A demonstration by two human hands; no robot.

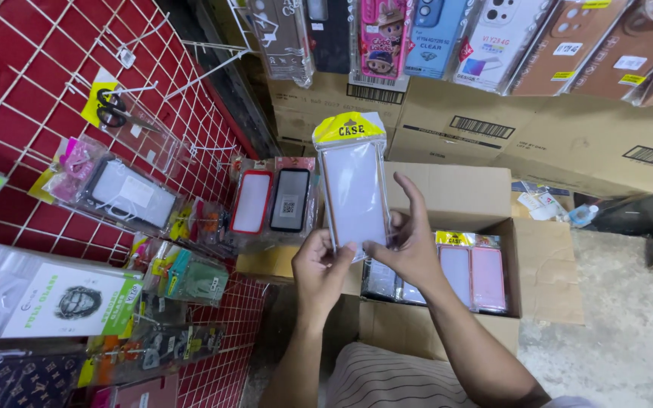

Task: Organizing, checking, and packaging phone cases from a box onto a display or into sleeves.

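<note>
I hold a clear phone case in a transparent packet with a yellow header (354, 181) upright in front of me. My left hand (320, 270) grips its lower left corner. My right hand (408, 243) supports its lower right edge, index finger raised along the side. Below my hands sits an open cardboard box (493, 198) holding several more packaged cases, some pink (487, 276).
A red wall with a white wire grid (32, 98) at left carries hanging packets, including a red-rimmed case (251, 201) and a black-rimmed case (290, 199). More cases hang along the top (381, 36). Stacked cardboard boxes (568, 143) stand behind. Concrete floor (629, 325) lies at right.
</note>
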